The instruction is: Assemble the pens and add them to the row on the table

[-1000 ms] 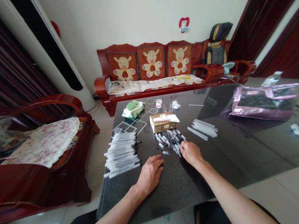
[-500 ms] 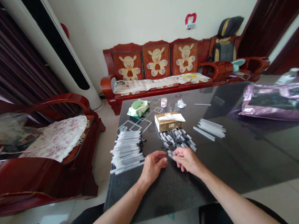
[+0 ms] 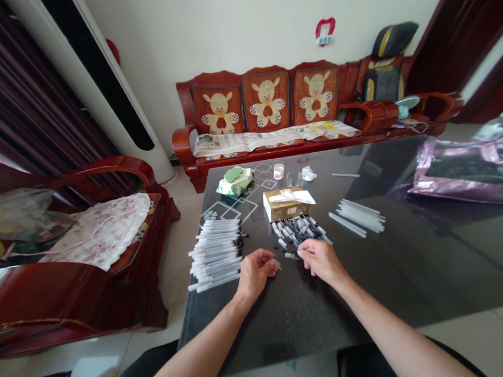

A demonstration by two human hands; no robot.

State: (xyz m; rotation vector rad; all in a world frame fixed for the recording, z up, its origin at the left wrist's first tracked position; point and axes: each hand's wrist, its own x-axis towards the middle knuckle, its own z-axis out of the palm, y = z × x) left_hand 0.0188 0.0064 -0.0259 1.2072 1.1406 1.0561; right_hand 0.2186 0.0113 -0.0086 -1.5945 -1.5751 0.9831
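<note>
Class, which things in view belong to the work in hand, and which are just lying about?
Likely belonging:
small pale piece in the left hand
pen parts by the right hand
row of pens
loose translucent tubes

Apparently lying about:
gold box
green packet
small jar
crumpled white wad
purple-trimmed bag

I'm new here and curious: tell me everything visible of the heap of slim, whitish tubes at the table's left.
The heap of slim, whitish tubes looks plastic; several show black ends on the right. They lie roughly parallel, some overlapping, on the glossy black tabletop near its left edge. The left hand is beside the nearest tubes' right ends; contact is unclear.
</note>
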